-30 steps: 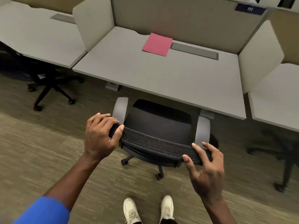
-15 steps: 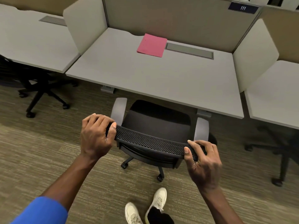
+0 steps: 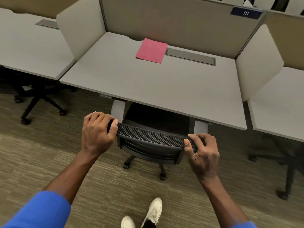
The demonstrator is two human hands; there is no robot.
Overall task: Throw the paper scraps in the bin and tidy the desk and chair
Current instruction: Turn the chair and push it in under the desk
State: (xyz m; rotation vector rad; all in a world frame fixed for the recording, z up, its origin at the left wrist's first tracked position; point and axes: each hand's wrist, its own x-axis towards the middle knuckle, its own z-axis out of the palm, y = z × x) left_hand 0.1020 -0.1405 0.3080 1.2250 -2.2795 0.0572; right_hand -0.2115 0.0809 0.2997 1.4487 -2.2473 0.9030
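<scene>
Both hands clamped on the chair (image 3: pixel 153 137) backrest's top edge, left hand (image 3: pixel 97 134) and right hand (image 3: pixel 203 153) wrapped tight at either end. Looked like the chair-tucking step, seat front already under the desk (image 3: pixel 164 89) edge. Probably just needed a straight push further under the desk, minding the armrests. Pink folder (image 3: pixel 151 51) lay at the desk's back. Couldn't spot any scraps or bin.

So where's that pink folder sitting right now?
The pink folder lies flat at the back of the middle desk, just left of the grey cable slot, well beyond the chair.
</scene>
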